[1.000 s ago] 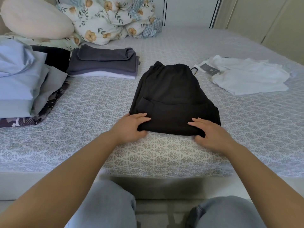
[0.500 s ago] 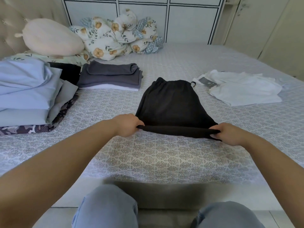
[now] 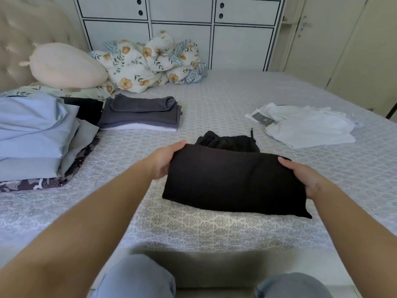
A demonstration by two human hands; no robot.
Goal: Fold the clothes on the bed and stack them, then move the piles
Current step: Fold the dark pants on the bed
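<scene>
A: Where is the black knit garment?

B: Near the front edge of the bed with the grey patterned cover, in the middle. The near half is doubled over towards the far end, and only a strip of its gathered waistband and a thin drawstring show behind the fold.

A: And the hands?

B: The left hand grips the left end of the fold, thumb on top; its fingers go behind the cloth and cannot be seen. The right hand holds the right end the same way, thumb along the upper edge, fingers hidden under the fabric.

A: Is the fold lying flat?

B: Hard to say; whether the raised part touches the layer beneath is not clear.

A: What else is on the bed?

B: A folded stack of dark grey cloth over a white piece to the far left, beside a heap of pale blue sheets cut off by the left border. A black item between them is mostly covered. To the right lies a loose white garment with a dark tag, whose print is too small to read. A rumpled flowered quilt and a cream pillow sit at the far end.
</scene>
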